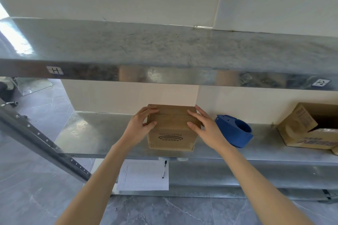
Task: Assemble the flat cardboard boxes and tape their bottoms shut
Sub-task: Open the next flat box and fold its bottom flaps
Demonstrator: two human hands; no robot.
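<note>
So we've got the small cardboard box [171, 133] standing on the middle metal shelf [102, 133], close to the front edge, pretty much dead centre of the view. Its top flaps are folded down, with a seam running across the top, and there's a printed logo on the face towards us.

Our left hand [140, 126] is on the box's 9 o'clock side and has hold of it: fingers curve over the top flap, thumb sits on the front face. Our right hand [204, 126] is on the 3 o'clock side with the fingers straight and spread, lying flat on the top flaps, thumb touching the front face near the upper edge. So that one's pressing, not clamping.

Just beside the right hand, at 3 o'clock from the box, a blue tape dispenser [236, 131] lies on the same shelf. We can't tell if the wrist touches it. Further out at 3 o'clock there's a bigger cardboard box [300, 124] tipped on its side, its dark opening facing right.

At 6 o'clock, on the lower shelf, there's a printed sheet of paper [142, 175] with a pen [164, 169] on its upper right corner. At 12 o'clock the upper shelf [164, 47] carries two small labels [54, 70] on its front lip. We can't read them properly.
</note>
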